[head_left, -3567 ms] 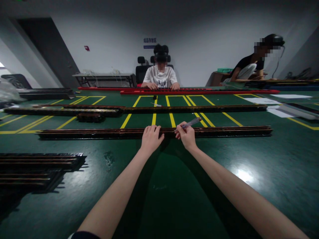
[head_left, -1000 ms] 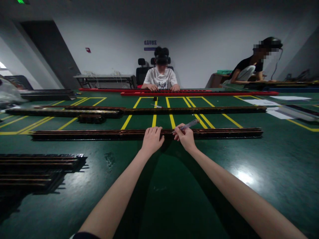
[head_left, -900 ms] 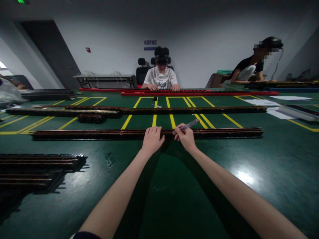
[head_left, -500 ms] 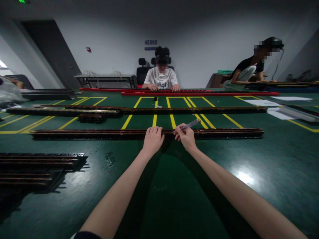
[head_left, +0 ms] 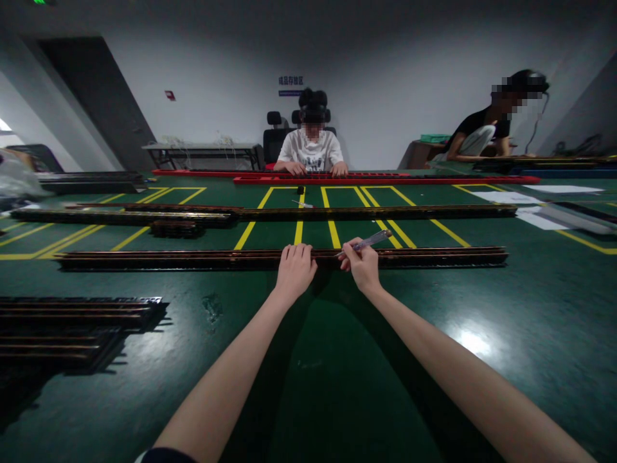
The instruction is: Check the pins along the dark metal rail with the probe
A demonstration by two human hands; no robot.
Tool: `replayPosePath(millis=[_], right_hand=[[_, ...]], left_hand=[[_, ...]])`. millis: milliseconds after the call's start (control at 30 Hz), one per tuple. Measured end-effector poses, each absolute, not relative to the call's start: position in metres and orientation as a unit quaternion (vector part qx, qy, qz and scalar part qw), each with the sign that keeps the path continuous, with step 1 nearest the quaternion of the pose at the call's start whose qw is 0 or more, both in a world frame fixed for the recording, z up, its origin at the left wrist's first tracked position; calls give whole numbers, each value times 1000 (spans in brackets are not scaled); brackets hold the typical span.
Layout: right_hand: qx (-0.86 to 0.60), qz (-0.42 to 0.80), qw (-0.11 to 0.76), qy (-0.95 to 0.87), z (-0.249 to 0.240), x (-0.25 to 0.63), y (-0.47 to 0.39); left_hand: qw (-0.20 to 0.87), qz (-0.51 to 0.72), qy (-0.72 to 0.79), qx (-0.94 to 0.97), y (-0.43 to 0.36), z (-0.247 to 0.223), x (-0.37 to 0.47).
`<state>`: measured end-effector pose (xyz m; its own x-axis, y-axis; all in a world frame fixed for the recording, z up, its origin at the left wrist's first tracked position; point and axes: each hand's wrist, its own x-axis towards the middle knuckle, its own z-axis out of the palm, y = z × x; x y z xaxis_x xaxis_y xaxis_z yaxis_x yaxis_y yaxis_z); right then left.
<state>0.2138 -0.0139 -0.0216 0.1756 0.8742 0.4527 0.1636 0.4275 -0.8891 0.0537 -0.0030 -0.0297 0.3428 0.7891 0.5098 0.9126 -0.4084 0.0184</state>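
A long dark bar [head_left: 183, 260] with copper-coloured lines along it lies crosswise on the green table in front of me. My left hand [head_left: 296, 269] is closed over its middle, fingers bent across the top and far edge. Just to the right, my right hand [head_left: 361, 265] grips a small screwdriver [head_left: 373, 240] with a clear handle and a brownish end cap. The handle points up to the right, while its thin tip points down left towards the bar. Whether the tip touches the bar I cannot tell.
More dark bars [head_left: 72, 312] are stacked at the near left. Behind my bar runs another long row of bars [head_left: 376, 213], with a short dark bundle [head_left: 176, 229] before it. Across the table a person [head_left: 311, 151] sits behind red rails [head_left: 385, 181]. Papers [head_left: 544, 217] lie at right.
My right hand and the screwdriver have shifted slightly to the right along the bar. The left hand stays on the bar, almost unmoved.
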Motion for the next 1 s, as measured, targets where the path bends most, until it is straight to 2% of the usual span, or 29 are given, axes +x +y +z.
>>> replayPosePath(millis=[1000], right_hand=[[-450, 309, 588, -597, -21, 212, -14]], left_hand=[[157, -217, -538, -799, -5, -29, 53]])
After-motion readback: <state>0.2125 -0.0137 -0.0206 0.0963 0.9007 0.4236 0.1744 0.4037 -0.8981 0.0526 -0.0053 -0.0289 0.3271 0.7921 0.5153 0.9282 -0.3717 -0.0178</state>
